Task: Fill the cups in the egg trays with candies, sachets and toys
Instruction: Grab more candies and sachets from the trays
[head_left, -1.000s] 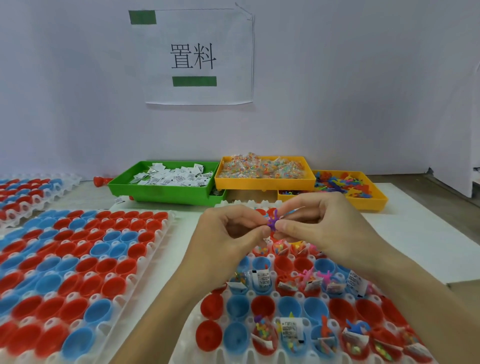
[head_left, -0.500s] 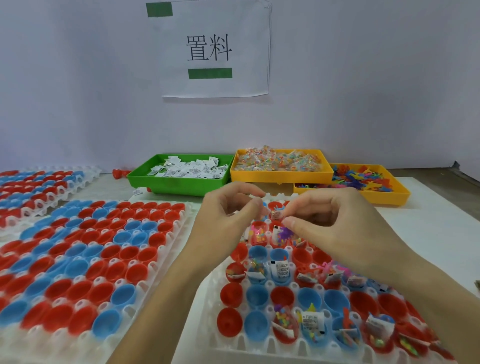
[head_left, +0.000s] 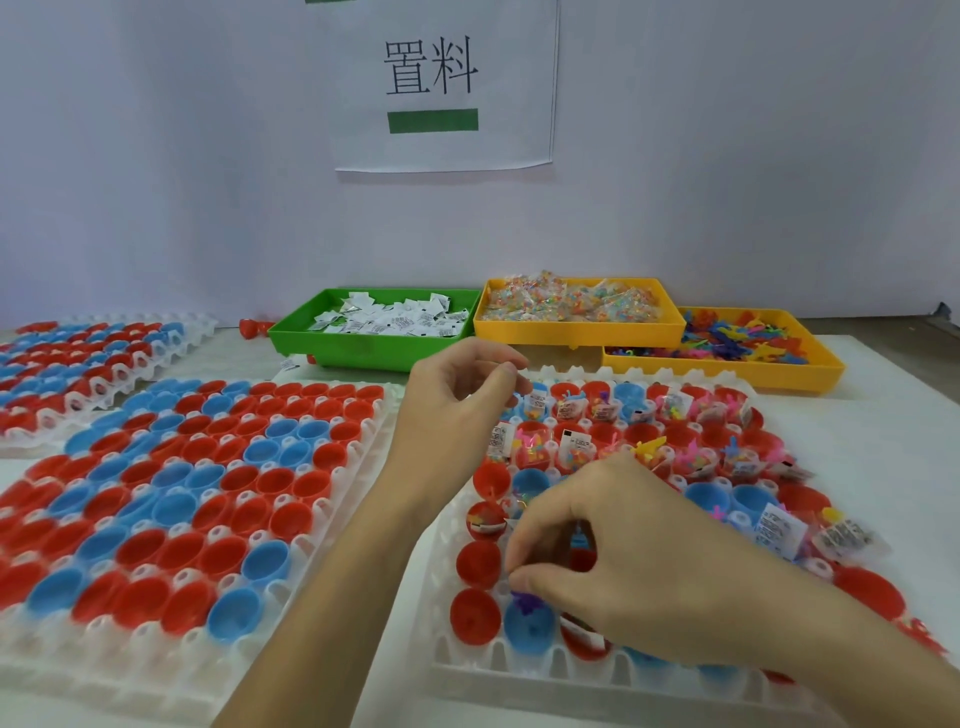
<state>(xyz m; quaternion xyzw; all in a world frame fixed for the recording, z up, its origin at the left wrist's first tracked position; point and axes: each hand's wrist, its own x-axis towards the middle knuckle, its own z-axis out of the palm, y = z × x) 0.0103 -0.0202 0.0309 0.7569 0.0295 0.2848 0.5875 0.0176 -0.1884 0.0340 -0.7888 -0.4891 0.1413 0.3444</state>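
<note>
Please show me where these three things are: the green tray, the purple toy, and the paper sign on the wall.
green tray (head_left: 363, 349): head view, on its front wall.
purple toy (head_left: 525, 603): head view, on its body under the right hand's fingertips.
paper sign (head_left: 519, 78): head view, on its blank right part.

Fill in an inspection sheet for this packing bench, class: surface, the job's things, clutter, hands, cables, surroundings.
Surface: white table, mostly covered by trays.
Job's things: right tray partly filled; left tray holds only empty red and blue cups; a third tray lies far left. Green bin holds sachets, orange bin candies, yellow bin toys.
Clutter: red piece and a stray sachet by the green bin.
Hands: right hand lowers a purple toy into a blue cup; left hand hovers, fingers curled; contents unclear.
Cables: nothing seen.
Surroundings: white wall, paper sign.
</note>
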